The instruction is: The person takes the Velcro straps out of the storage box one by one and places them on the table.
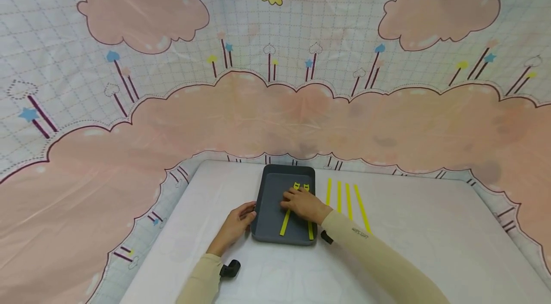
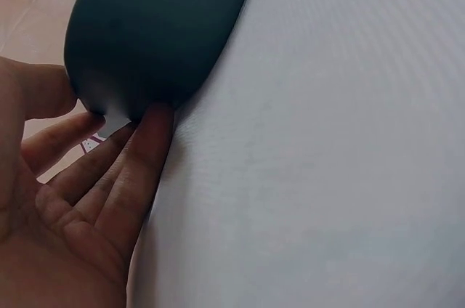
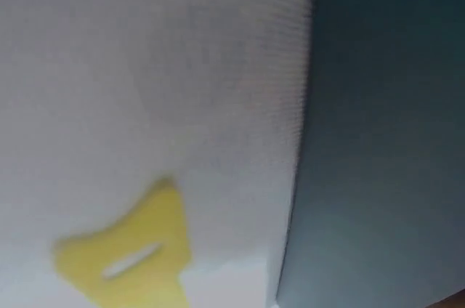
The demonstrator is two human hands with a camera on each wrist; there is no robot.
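Note:
A dark grey tray (image 1: 270, 220) lies on the white table. My left hand (image 1: 238, 222) holds its left side; in the left wrist view the thumb is at the tray's rim and the fingers (image 2: 149, 148) reach its underside. My right hand (image 1: 304, 204) is over the tray, fingers bent down at the middle of a slanted yellow strip (image 1: 284, 225) with a slotted head. The fingertips' contact with it is hidden, so I cannot tell whether they pinch it. A second yellow strip (image 1: 311, 232) lies along the tray's right side, partly under the hand.
Several more yellow strips (image 1: 339, 196) lie side by side on the table (image 1: 413, 227) right of the tray, partly behind the right forearm. One slotted head (image 3: 138, 253) shows in the right wrist view. A patterned cloth (image 1: 301, 117) hangs behind the table.

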